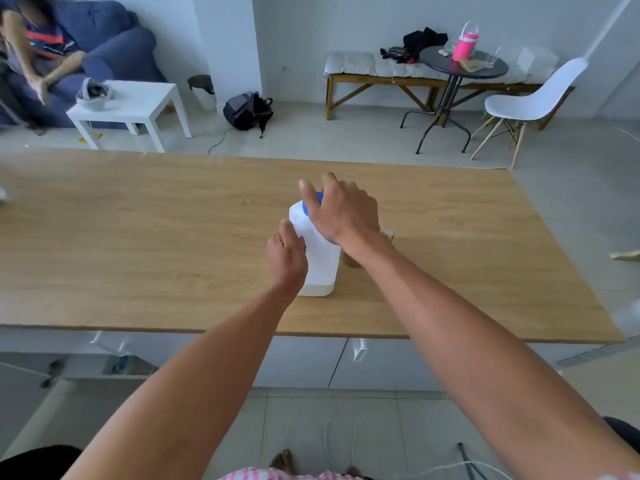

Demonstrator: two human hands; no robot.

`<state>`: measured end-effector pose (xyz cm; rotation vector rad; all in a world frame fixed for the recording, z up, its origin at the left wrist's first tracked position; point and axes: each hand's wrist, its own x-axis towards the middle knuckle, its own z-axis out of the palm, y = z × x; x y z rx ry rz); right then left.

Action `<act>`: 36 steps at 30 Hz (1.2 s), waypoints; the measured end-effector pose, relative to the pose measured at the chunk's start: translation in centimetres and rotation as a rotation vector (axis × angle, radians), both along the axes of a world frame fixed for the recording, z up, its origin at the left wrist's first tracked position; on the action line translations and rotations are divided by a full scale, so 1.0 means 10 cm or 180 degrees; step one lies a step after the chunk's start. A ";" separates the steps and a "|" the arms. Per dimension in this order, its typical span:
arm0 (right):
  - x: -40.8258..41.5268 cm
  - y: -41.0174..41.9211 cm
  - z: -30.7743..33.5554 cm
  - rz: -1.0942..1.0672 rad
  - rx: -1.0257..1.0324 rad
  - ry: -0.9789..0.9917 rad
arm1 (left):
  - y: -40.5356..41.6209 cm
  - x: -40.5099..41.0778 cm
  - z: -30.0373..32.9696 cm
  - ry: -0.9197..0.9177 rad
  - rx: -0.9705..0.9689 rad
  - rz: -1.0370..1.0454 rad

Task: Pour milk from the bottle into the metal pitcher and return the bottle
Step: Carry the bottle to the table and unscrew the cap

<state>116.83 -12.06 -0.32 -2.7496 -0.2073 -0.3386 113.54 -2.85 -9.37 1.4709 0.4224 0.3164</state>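
A white plastic milk bottle (320, 261) with a blue cap (313, 201) stands upright in the middle of the wooden table (138, 237). My left hand (287, 258) grips the bottle's left side. My right hand (341, 211) is over the top, fingers wrapped around the blue cap. The metal pitcher (351, 259) stands just right of the bottle, almost wholly hidden behind my right wrist; only a sliver of its body and handle shows.
The table's near edge (311, 332) runs just below the bottle; its far edge is well beyond. On the floor beyond stand a white side table (138, 102), a backpack (247, 110), a bench, a round black table (464, 65) and a white chair (530, 102). A person sits on a blue sofa (114, 39) at far left.
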 end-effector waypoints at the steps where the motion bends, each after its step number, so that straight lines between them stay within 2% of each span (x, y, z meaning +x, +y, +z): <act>1: 0.01 0.05 0.02 0.0036 -0.0358 0.0008 | -0.01 0.01 -0.01 -0.0051 -0.0005 0.0049; 4: 0.02 0.18 -0.03 0.0077 -0.0956 -0.0271 | -0.05 0.04 -0.03 -0.0079 -0.0017 0.0215; 9: 0.12 0.13 -0.10 0.0391 -0.1250 -0.0758 | -0.07 0.08 -0.05 -0.0017 0.0000 0.0356; 18: 0.31 0.01 -0.13 0.0994 -0.1089 -0.1087 | -0.08 0.16 -0.01 0.0083 0.0475 0.0559; 31: 0.44 -0.09 -0.16 0.1573 -0.0932 -0.0988 | -0.10 0.15 -0.01 -0.0124 0.0335 0.0632; 36: 0.53 -0.13 -0.14 0.2204 -0.0716 -0.1136 | -0.13 0.14 -0.01 -0.0163 0.0307 0.0689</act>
